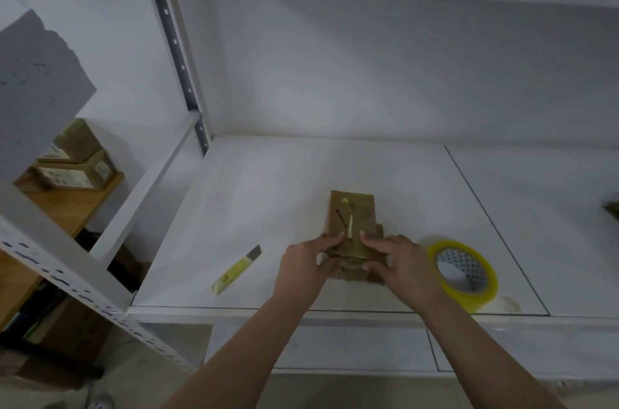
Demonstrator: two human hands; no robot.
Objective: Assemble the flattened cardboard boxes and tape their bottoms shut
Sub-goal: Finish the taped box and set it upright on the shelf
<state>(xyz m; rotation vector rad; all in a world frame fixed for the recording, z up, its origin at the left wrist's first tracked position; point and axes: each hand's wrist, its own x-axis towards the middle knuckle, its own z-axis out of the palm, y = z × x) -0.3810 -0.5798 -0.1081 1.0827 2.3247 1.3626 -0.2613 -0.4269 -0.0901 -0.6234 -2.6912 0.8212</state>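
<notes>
Bare forearms, no sleeves, hands (351,261) ungloved

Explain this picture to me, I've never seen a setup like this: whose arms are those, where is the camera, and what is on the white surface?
There is no machine here. A person wears one wide-angle camera on the head, looking down at their own bare arms. The left hand and right hand both grip a small brown cardboard box, which has a strip of yellowish tape along its top seam. It sits on a white shelf board. Left of the box lies a yellow utility knife. Right of it lies a roll of clear yellowish packing tape. More brown boxes sit on a wooden surface at far left.
</notes>
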